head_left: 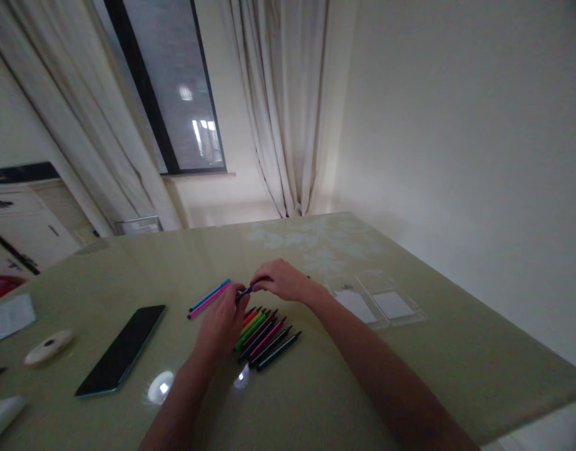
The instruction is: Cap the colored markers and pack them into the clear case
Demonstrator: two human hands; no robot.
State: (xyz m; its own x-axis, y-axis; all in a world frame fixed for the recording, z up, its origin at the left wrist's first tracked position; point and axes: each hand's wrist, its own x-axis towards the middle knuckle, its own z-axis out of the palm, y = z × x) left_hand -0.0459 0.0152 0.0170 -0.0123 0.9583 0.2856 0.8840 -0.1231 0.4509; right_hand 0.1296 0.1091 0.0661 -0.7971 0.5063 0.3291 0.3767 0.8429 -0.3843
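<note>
Across the pale green tabletop (pixel 344 401), a black phone (pixel 121 351) was laid well left of a slanted row of colored markers (pixel 268 338). Just beyond the row, a dark pen (pixel 243 293) was pinched between closed fingertips of both left hand (pixel 222 322) and right hand (pixel 281 280). A clear case (pixel 370 282) was partly hidden by the right forearm; farther, a window (pixel 175 81) was flanked by curtains (pixel 281 94).

Bare forearms (pixel 372 351) narrow to slim wrists (pixel 312 294) and bare hands (pixel 283 280).
</note>
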